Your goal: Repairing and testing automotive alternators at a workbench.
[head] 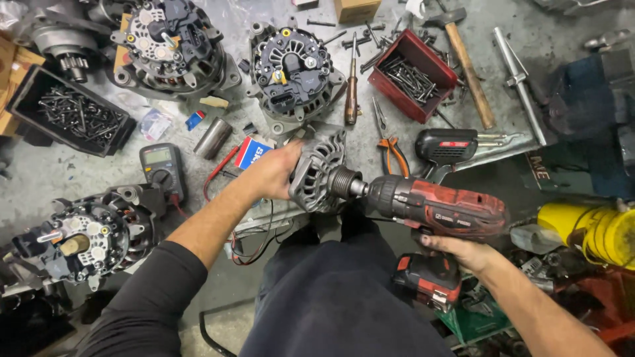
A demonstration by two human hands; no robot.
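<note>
Black tray (26,99): far left edge of the workbench (40,175), full of loose dark bolts.
Second alternator (86,238): left front corner of the workbench, rear cover up, untouched.
Third alternator (173,46): back left of the workbench, rear cover up.
Meter (161,168): left of centre, red lead trailing toward the front edge.
Left hand (274,173): closed around the body of the alternator in work, thumb on top, fingers hidden behind the housing.
Alternator in work (316,168): at the front edge of the workbench, near its middle, held off the surface with its pulley facing right.
Fourth alternator (294,73): back centre, just behind the held one.
Screwdriver (351,92): lying upright in the view, beside the fourth alternator.
Pliers (391,149): orange handles, just right of the held alternator.
Impact wrench (436,208): red and black, socket seated on the pulley nut, body level with the shaft.
Right hand (460,254): wrapped around the wrench grip from below; trigger finger hidden.
Red tray (442,66): back right, filled with bolts.
Hammer (466,59): wooden handle, right of the red tray.
Handling note: as I judge it, the socket should sit square and fully home on the nut, the wrench in line with the shaft, and the left hand should brace hard against twist.
</note>
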